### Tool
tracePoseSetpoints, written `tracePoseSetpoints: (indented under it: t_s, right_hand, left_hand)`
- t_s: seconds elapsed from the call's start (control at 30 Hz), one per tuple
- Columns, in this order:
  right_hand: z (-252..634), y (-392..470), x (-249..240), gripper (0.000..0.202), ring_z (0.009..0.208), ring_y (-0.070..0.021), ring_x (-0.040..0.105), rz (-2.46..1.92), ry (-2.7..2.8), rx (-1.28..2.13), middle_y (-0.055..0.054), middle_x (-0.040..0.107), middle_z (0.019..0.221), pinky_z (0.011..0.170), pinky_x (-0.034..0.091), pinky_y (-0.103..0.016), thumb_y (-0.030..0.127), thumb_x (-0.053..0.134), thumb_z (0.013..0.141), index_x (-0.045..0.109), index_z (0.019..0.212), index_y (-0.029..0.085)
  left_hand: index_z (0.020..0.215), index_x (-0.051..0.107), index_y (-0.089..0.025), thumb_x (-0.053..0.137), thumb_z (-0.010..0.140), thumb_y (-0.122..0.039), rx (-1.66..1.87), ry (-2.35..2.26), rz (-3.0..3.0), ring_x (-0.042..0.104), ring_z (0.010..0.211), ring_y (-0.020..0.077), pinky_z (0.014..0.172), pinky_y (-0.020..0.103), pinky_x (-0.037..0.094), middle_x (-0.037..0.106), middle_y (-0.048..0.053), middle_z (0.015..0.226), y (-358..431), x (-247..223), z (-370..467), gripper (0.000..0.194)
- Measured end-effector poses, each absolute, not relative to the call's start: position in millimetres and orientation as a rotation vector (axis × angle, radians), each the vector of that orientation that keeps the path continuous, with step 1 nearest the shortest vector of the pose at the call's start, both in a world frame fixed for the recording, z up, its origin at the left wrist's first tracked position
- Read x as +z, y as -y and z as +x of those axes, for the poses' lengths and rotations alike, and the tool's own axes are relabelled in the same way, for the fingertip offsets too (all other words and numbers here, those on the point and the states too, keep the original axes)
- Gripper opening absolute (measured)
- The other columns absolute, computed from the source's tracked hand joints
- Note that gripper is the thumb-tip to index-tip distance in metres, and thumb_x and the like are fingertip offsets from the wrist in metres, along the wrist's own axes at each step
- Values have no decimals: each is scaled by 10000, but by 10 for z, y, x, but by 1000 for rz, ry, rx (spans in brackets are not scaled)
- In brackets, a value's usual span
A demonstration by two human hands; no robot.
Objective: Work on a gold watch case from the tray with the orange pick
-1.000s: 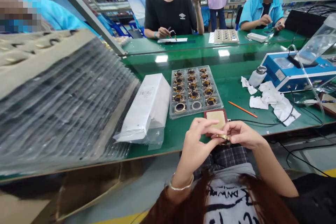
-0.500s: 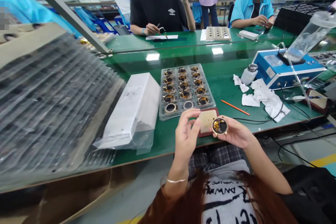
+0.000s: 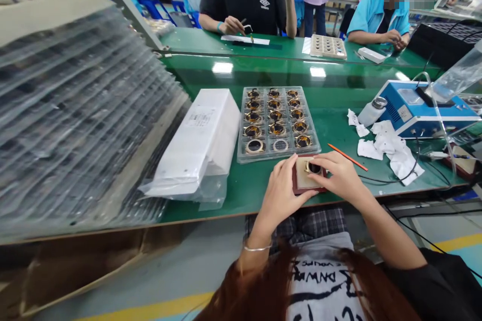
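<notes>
My right hand (image 3: 336,174) pinches a round gold watch case (image 3: 313,167) with a dark centre between thumb and fingers. The case is at the top of a dark red block with a beige pad (image 3: 302,178), partly covered by the fingers. Along the block's left side lie the fingers of my left hand (image 3: 278,189), its thumb stretched along the near edge, gripping the block. Just beyond stands a clear plastic tray (image 3: 241,153) with rows of similar watch cases; two in the nearest row look different, with paler rims.
Left of the tray lies a long white box (image 3: 188,145) in plastic film, beside a tall stack of clear trays (image 3: 75,120). To the right are an orange stick (image 3: 348,157), crumpled white papers (image 3: 391,148), a bottle (image 3: 371,112) and a blue machine (image 3: 425,108). Co-workers sit opposite.
My right hand has turned over and brought the watch case left, onto or just over the beige pad. My left hand has come down against the block's side. The view has shifted slightly.
</notes>
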State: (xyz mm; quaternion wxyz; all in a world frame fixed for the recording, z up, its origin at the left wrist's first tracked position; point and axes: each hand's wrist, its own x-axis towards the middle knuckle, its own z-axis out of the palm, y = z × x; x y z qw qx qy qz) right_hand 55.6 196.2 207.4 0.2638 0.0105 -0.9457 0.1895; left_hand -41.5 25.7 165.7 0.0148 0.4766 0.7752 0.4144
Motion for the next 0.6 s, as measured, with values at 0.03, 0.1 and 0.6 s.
tracePoseSetpoints:
  t_s: [0.03,0.1,0.6]
  right_hand:
    - [541,-1946,2072,195,946,-258,684,52,2569,484,-122,743,1056,821,581,-410,276,662,880,722,1032,169]
    - [522,-1925,2077,176,942,-260,680,92,2591,450,-121,746,1043,818,578,-407,250,686,863,725,1011,164]
    - [540,-1993,2239,340,899,-234,682,148,2755,580,-96,755,1036,799,577,-377,148,803,751,714,1077,175]
  left_hand:
    - [1472,270,-209,754,786,-493,1286,-2402,1472,434,1334,312,1107,509,399,475,154,1444,-247,1664,-416,886]
    - [1470,278,-200,708,834,-468,1277,-2387,1463,432,1334,301,1110,494,397,481,152,1437,-230,1676,-421,813]
    - [1371,379,-238,810,727,-489,1257,-2447,1382,509,1205,309,1025,479,451,556,114,1351,-246,1654,-422,815]
